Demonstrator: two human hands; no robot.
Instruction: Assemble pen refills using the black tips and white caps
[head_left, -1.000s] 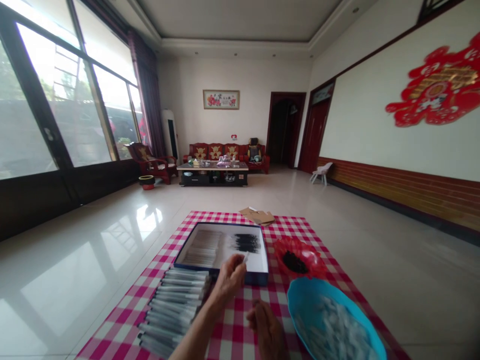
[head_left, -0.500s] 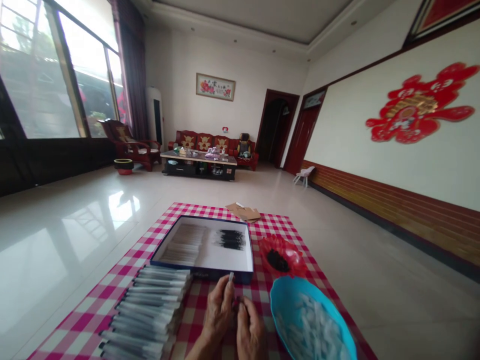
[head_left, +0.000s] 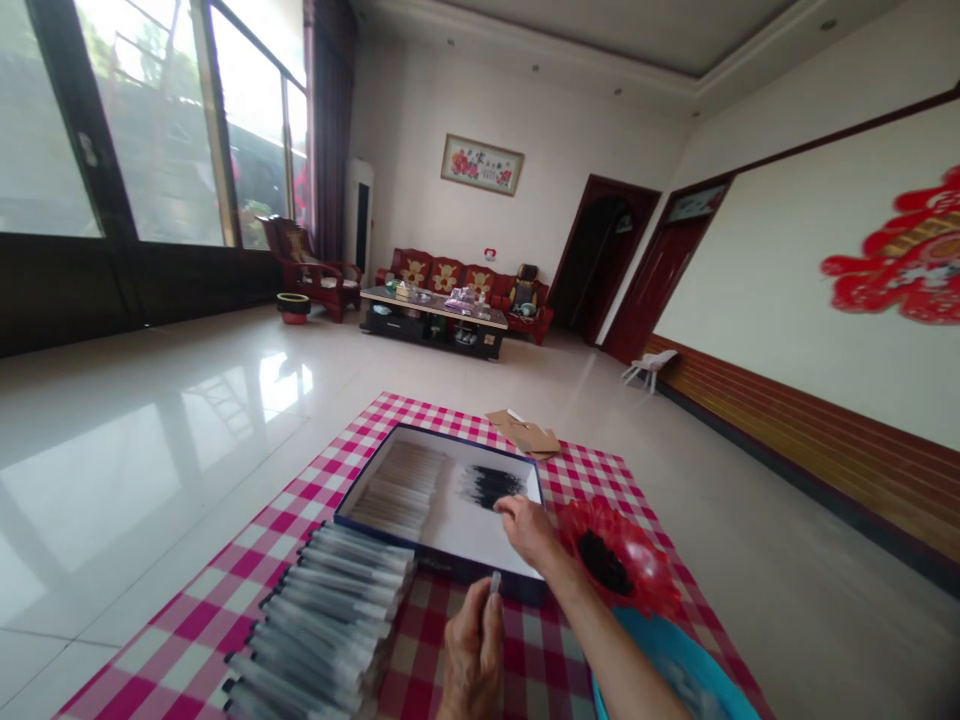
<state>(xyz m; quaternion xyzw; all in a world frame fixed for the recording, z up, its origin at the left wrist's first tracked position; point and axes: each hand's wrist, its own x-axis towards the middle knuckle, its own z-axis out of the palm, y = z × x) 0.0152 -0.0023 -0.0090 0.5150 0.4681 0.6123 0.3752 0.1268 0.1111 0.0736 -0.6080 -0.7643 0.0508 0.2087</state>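
Note:
My left hand is closed round a slim translucent pen barrel, whose tip sticks up past the thumb in front of the box. My right hand is over the right side of the shallow white box with a dark blue rim, fingertips pinched beside a row of thin black-ended pen parts. Whether anything sits between those fingertips is too small to make out. Clear tubes lie side by side in the box's left half. Left of my left hand, a pile of translucent pens with black ends rests on the cloth.
A red petal-edged bowl holds small black pieces. Partly under my right forearm is a blue bowl of translucent pieces. Brown cardboard pieces lie at the far edge of the checked tablecloth. A low table stands beyond.
My right hand has left my left hand's side and reached forward into the box. My left hand still holds the pen barrel. The view has turned left.

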